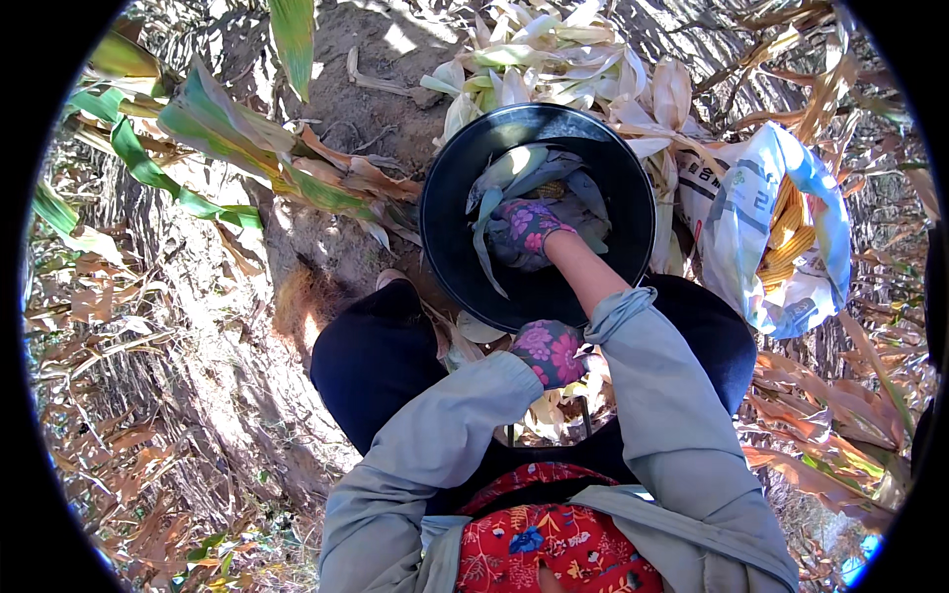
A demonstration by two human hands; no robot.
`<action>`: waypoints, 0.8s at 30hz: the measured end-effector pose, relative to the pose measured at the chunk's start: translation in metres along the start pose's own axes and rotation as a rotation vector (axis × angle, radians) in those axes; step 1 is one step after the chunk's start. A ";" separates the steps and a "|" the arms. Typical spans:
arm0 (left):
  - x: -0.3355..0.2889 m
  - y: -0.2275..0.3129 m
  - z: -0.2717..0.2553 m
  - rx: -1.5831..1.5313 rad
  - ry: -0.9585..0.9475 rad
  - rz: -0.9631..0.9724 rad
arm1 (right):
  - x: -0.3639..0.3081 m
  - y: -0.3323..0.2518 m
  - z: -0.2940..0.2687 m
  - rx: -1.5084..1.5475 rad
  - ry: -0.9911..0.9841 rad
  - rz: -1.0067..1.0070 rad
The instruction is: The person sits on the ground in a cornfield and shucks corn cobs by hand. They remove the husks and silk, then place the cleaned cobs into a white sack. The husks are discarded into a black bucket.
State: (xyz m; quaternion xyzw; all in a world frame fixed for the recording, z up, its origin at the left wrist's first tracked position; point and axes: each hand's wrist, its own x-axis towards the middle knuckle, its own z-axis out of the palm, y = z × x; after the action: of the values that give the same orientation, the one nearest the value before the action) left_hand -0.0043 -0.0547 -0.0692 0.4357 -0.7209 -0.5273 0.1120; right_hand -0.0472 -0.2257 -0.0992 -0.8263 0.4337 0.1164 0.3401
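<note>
A round black bucket (436, 259) stands between my knees. Inside it lie several ears of corn (526, 168) in pale husks, one with yellow kernels showing. My right hand (531, 229), in a grey glove with pink flowers, reaches down into the bucket. Its fingers close around a husked-over ear, partly covered by the glove. My left hand (550, 353), in a matching glove, is at the bucket's near rim beneath my right forearm. Its fingers are curled in, and what they hold, if anything, is hidden.
At the right, a white plastic sack (722, 227) stands with its mouth open, holding yellow corn ears (788, 237). Stripped husks (563, 59) are heaped beyond the bucket. Green and dry corn leaves (237, 148) reach in from the left over bare soil (316, 237).
</note>
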 end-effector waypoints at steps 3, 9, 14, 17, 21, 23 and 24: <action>-0.003 0.012 -0.023 0.158 -0.158 -0.126 | 0.024 0.003 0.044 0.005 -0.025 0.097; -0.014 0.018 -0.032 0.162 0.038 -0.131 | 0.009 0.010 0.047 0.006 0.057 0.185; -0.008 0.041 -0.064 0.179 0.366 -0.220 | -0.036 0.048 0.018 0.305 0.365 -0.076; -0.010 0.041 -0.079 0.259 0.688 -0.257 | -0.089 0.020 -0.024 1.006 0.352 0.015; -0.008 0.036 -0.089 0.120 0.607 -0.282 | -0.147 0.003 -0.068 1.181 0.437 -0.075; -0.007 0.032 -0.087 -0.019 0.494 -0.226 | -0.166 -0.011 -0.080 1.347 0.420 -0.144; -0.005 0.033 -0.084 -0.094 0.433 -0.157 | -0.175 -0.010 -0.080 1.466 0.410 -0.242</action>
State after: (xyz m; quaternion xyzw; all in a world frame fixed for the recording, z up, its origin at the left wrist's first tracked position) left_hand 0.0342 -0.1050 -0.0043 0.5876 -0.6187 -0.4615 0.2429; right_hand -0.1524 -0.1631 0.0498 -0.4364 0.3609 -0.3941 0.7239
